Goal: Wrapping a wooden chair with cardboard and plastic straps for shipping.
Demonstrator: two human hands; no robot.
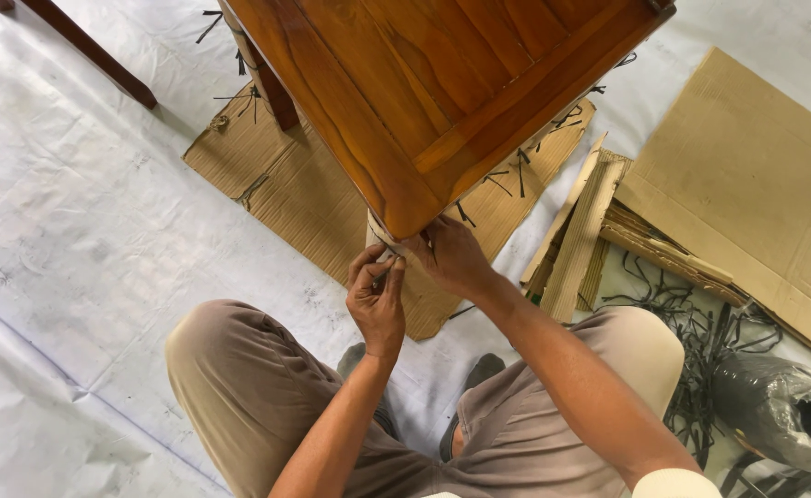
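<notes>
A brown wooden table (442, 83) stands in front of me, seen from above. Corrugated cardboard is wrapped round its near corner leg (379, 232), just under the tabletop. My left hand (378, 300) pinches a thin dark strap against that wrapped leg. My right hand (449, 256) holds the same leg from the right, fingers curled under the corner of the top. What lies between its fingers is hidden by the tabletop. I squat with both knees spread, in beige trousers.
A corrugated cardboard sheet (285, 184) lies under the table. Folded cardboard strips (579, 231) and a large flat cardboard (746, 175) lie at right. Loose black straps (700, 360) and a grey plastic-wrapped roll (783, 406) sit at lower right. White sheeting (73, 240) covers the floor.
</notes>
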